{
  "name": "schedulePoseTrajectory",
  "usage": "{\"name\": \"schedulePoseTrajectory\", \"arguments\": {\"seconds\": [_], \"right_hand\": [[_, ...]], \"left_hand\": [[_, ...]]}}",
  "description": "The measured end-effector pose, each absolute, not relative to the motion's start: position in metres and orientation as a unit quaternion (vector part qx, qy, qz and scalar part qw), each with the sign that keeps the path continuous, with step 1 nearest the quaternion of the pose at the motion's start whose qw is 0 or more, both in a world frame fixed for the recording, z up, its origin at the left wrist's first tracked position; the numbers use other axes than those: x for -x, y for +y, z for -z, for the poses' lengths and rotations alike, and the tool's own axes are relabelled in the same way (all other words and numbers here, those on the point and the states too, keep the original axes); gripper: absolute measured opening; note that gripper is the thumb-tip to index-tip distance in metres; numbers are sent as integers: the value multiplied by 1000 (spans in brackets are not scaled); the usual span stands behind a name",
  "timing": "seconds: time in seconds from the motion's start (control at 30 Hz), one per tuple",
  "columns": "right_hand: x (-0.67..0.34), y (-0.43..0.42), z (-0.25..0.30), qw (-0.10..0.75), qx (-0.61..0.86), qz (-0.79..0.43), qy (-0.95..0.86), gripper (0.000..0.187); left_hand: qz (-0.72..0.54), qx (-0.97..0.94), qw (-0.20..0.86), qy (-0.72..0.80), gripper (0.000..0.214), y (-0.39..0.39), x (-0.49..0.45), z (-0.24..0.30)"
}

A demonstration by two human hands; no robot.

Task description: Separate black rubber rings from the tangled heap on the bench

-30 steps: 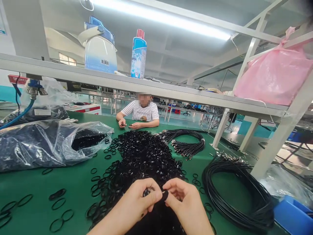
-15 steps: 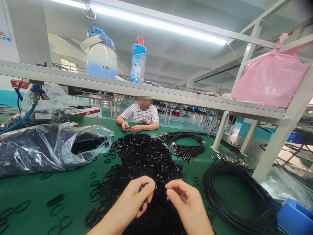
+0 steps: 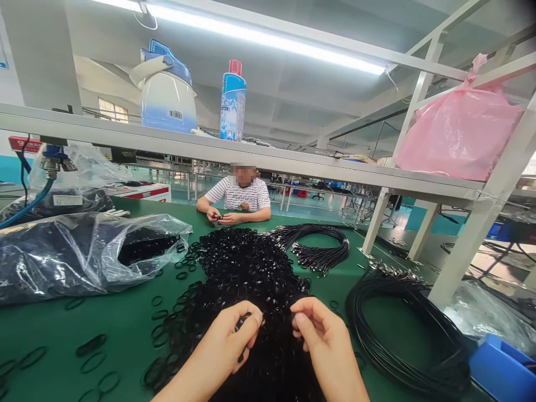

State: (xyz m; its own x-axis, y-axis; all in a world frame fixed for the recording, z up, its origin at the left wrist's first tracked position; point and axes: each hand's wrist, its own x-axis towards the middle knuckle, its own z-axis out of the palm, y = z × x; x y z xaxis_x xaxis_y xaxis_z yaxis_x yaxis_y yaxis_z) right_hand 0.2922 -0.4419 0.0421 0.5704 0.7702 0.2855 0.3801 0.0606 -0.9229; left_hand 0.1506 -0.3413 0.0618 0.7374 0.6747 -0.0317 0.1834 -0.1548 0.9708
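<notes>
A big heap of small black rubber rings point(image 3: 247, 279) lies on the green table point(image 3: 125, 318) in front of me. My left hand point(image 3: 226, 346) hovers over the near edge of the heap with its fingers curled on a black ring. My right hand point(image 3: 322, 343) is a little to the right, thumb and fingers pinched together over the heap; whether it holds a ring I cannot tell. The two hands are apart by a small gap.
A clear plastic bag of black parts point(image 3: 79, 251) lies at the left. Coiled black cables point(image 3: 402, 329) lie at the right, another bundle point(image 3: 322, 245) further back. A person in a striped shirt point(image 3: 238, 195) sits across the table. A blue bin point(image 3: 502, 371) is at lower right.
My hands were together pinching one black piece; they have since drawn apart. The view has tilted slightly.
</notes>
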Motion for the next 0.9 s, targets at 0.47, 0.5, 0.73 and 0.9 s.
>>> {"name": "schedulePoseTrajectory", "arguments": {"seconds": [0.47, 0.5, 0.73, 0.9], "right_hand": [[-281, -432, -30, 576, 650, -276, -412, 24], [-284, -431, -31, 583, 643, -283, -408, 24], [-295, -436, -42, 619, 649, -256, -362, 22], [-293, -436, -44, 630, 634, -263, -362, 24]], "left_hand": [[-203, -762, 531, 310, 27, -347, -153, -59], [-215, -755, 534, 315, 28, -345, -153, -59], [-268, -731, 552, 298, 30, -332, -148, -57], [-259, -729, 561, 296, 31, -339, -155, -59]]}}
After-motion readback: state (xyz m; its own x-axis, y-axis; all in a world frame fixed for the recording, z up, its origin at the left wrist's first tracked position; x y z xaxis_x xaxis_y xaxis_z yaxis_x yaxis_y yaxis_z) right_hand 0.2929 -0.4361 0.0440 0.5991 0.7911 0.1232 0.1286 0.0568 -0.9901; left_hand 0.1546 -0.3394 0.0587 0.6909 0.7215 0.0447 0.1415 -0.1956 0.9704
